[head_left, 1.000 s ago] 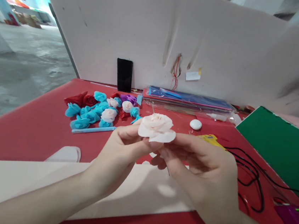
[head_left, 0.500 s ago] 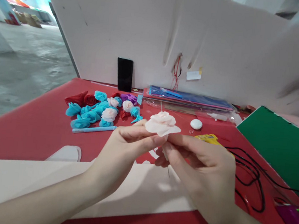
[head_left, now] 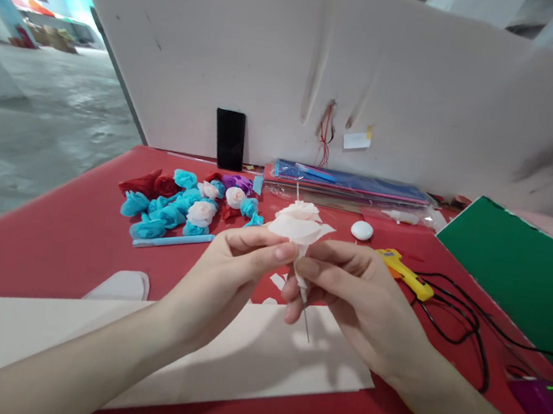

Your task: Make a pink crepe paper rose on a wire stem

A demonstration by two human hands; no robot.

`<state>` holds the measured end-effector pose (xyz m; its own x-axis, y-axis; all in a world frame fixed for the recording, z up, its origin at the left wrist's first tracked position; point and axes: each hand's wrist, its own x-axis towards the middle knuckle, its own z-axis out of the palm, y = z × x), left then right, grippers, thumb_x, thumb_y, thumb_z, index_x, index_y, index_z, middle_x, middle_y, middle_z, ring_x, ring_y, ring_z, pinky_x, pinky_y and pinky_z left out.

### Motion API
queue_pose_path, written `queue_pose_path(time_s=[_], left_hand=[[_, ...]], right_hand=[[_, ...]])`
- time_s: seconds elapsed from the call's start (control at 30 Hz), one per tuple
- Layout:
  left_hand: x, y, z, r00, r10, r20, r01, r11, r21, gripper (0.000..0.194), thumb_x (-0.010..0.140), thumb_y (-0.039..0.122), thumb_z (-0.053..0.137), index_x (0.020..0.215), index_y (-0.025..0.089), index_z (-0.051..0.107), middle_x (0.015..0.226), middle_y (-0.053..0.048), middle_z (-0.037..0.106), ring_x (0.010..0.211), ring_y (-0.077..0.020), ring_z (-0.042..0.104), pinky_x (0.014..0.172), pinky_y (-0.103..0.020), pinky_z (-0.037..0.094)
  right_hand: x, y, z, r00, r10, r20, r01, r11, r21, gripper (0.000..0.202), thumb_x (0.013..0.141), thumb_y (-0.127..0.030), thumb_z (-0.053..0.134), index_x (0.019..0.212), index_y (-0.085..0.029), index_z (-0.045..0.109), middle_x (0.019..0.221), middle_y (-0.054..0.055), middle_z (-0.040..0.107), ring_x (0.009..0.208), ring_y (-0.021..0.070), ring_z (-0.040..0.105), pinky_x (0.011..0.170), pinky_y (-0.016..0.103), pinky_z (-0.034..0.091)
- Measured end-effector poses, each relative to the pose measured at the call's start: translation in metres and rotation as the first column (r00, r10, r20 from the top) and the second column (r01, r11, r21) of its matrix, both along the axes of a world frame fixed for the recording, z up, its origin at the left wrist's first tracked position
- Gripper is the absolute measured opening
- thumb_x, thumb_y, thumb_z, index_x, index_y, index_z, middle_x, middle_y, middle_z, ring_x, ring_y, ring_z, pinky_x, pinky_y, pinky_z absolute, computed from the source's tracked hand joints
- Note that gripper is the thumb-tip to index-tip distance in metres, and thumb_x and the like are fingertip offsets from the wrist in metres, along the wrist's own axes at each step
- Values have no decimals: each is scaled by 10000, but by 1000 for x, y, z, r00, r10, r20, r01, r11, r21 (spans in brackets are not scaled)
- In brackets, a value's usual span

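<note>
A pale pink paper rose [head_left: 299, 224] is held up between my hands at the middle of the view. A thin wire [head_left: 306, 322] runs through it, sticking out above the bloom and below its wrapped base. My left hand [head_left: 236, 262] pinches the underside of the petals between thumb and fingers. Just to the right, my right hand [head_left: 352, 284] is closed on the rose's tapered base, thumb in front. Beneath both hands lies a long strip of pale crepe paper [head_left: 261, 357] on the red table [head_left: 56, 230].
Several blue, red, pink and purple paper flowers [head_left: 172, 209] lie at the back left beside a light blue stick [head_left: 174, 240]. A yellow glue gun [head_left: 410, 277] with black cable, a white oval object [head_left: 362, 230] and a green board [head_left: 507, 264] are at right. A phone [head_left: 229, 139] leans against the wall.
The rose has tilted so its underside and wrapped base show more. My right hand has shifted lower and left, uncovering the glue gun and more of the wire.
</note>
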<state>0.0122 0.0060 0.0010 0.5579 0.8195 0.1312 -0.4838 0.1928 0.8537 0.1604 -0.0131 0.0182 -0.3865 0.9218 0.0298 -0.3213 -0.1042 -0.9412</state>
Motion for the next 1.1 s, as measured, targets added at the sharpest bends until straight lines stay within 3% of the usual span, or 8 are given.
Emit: queue_pose_path(time_s=[0.2, 0.37, 0.5, 0.6, 0.77, 0.87, 0.97, 1.1], left_hand=[[1, -3, -2, 980, 190, -50, -188, 982, 34, 214, 780, 166, 625, 571, 186, 663, 612, 33, 523, 521, -81, 505, 470, -197, 434], [0, -3, -5, 941, 318, -119, -307, 946, 101, 94, 736, 196, 679, 653, 223, 711, 683, 24, 530, 587, -100, 516, 472, -197, 443], [-5, 3, -4, 961, 222, -162, -199, 969, 146, 113, 757, 179, 649, 713, 233, 738, 715, 14, 531, 593, -115, 544, 539, -242, 488], [-8, 6, -2, 951, 218, -219, -177, 965, 192, 145, 768, 167, 638, 734, 248, 753, 724, 2, 541, 668, -140, 564, 636, -263, 500], [-9, 1, -3, 872, 423, -246, -334, 881, 334, 125, 738, 183, 678, 684, 269, 751, 685, 6, 521, 649, -136, 481, 614, -259, 417], [-7, -4, -2, 789, 583, -193, -407, 732, 546, 166, 712, 189, 706, 572, 277, 726, 592, 6, 491, 609, -150, 425, 579, -285, 367], [-7, -5, 1, 739, 673, -28, -400, 472, 786, 134, 736, 230, 697, 633, 306, 736, 555, 3, 533, 623, -172, 425, 648, -327, 375], [-11, -3, 4, 706, 697, 124, -276, 109, 955, 136, 789, 151, 634, 710, 234, 705, 574, 2, 581, 619, -164, 450, 644, -331, 401]], right_hand=[[-5, -8, 4, 933, -294, 207, 217, 920, 327, 164, 793, -105, 564, 755, -162, 713, 570, -27, 624, 547, 103, 638, 538, 193, 558], [-8, -13, 0, 754, -550, 360, 194, 709, 678, 122, 775, -127, 611, 755, -193, 712, 609, -35, 677, 512, 96, 631, 493, 159, 519], [-4, -11, -3, 625, -704, 337, 93, 495, 864, 114, 789, -111, 604, 764, -170, 698, 558, -44, 638, 468, 73, 564, 502, 157, 484], [-2, -9, -5, 560, -772, 302, -6, 360, 933, 135, 806, -93, 570, 754, -135, 688, 526, -27, 590, 450, 78, 517, 476, 184, 436], [3, -2, -10, 533, -823, 198, -65, 193, 979, 157, 825, -72, 528, 851, -134, 670, 583, 10, 623, 492, 106, 536, 486, 206, 437], [9, 7, -13, 662, -735, 146, -67, 135, 989, 204, 812, -17, 499, 826, -147, 655, 712, 47, 686, 619, 114, 618, 577, 193, 497], [15, 16, -17, 790, -590, 167, -96, 150, 984, 197, 827, -34, 486, 894, -129, 645, 877, 94, 711, 836, 145, 654, 742, 240, 531], [17, 23, -24, 862, -480, 166, -84, 189, 978, 166, 875, -127, 491, 961, -131, 633, 956, 107, 710, 951, 156, 637, 819, 255, 529]])
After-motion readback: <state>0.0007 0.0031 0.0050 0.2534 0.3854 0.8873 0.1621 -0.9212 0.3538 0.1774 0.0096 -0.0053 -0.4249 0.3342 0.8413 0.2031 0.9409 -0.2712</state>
